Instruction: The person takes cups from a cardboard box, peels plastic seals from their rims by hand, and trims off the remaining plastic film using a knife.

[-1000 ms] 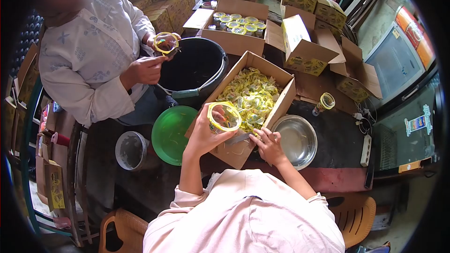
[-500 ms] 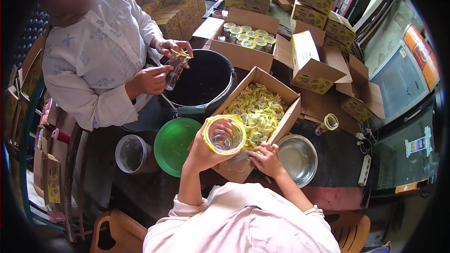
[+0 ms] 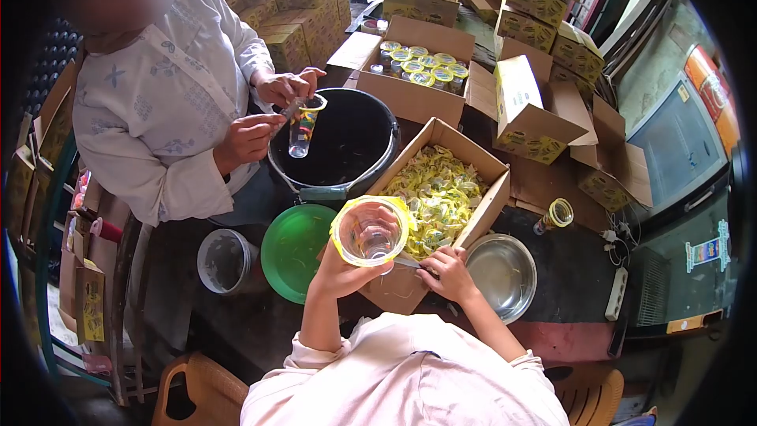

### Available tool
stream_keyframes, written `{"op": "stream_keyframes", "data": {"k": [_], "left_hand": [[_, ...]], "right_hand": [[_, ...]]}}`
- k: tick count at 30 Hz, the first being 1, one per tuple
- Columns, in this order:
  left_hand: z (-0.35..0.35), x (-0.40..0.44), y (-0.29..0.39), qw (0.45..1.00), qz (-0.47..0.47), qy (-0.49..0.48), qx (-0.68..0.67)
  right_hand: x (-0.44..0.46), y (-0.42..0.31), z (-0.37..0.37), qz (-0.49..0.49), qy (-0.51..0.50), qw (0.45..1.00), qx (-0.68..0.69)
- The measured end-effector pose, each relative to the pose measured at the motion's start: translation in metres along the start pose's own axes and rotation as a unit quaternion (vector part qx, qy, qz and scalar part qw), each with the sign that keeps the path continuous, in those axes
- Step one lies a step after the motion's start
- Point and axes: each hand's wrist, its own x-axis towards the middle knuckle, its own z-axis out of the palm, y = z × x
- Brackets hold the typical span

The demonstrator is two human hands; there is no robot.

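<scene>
A clear plastic cup point(image 3: 369, 230) with a yellow rim is held in my left hand point(image 3: 337, 272), its round end turned up toward the camera. My right hand point(image 3: 447, 274) is closed on a thin blade-like tool point(image 3: 410, 262), just right of the cup and at the near edge of the cardboard box point(image 3: 495, 201). Yellow crumpled wrapper pieces point(image 3: 436, 193) fill that box. Beyond my left hand, a co-worker's two hands hold another clear cup point(image 3: 302, 132) over a black bucket point(image 3: 347, 181).
A green basin point(image 3: 296, 256) and a grey bucket point(image 3: 223, 260) stand at the left. To the right are a metal bowl point(image 3: 505, 284), a lying cup point(image 3: 554, 217) and a power strip point(image 3: 617, 293). Behind, an open carton point(image 3: 414, 95) holds lidded cups, beside more cartons point(image 3: 536, 122).
The view has shifted, so the box sits lower in the picture. My cup has tilted. The co-worker's cup has turned from facing the camera to nearly upright.
</scene>
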Motion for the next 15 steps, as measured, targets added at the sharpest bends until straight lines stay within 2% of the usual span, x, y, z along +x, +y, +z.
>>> {"op": "stream_keyframes", "data": {"k": [6,9,12,15], "left_hand": [[-0.002,-0.003,-0.001,1.0,0.008,0.001,0.015],[-0.002,-0.003,0.0,1.0,0.006,0.005,0.021],[-0.003,-0.004,-0.001,0.999,0.008,0.011,0.041],[-0.004,-0.004,-0.002,0.999,0.016,0.015,0.045]], "right_hand": [[0.01,-0.002,-0.003,-0.013,-0.01,1.0,0.007],[0.014,0.003,-0.001,-0.049,-0.028,0.997,-0.054],[0.017,0.003,0.0,-0.068,-0.004,0.996,-0.059],[0.021,-0.003,-0.007,-0.082,-0.043,0.992,-0.084]]}}
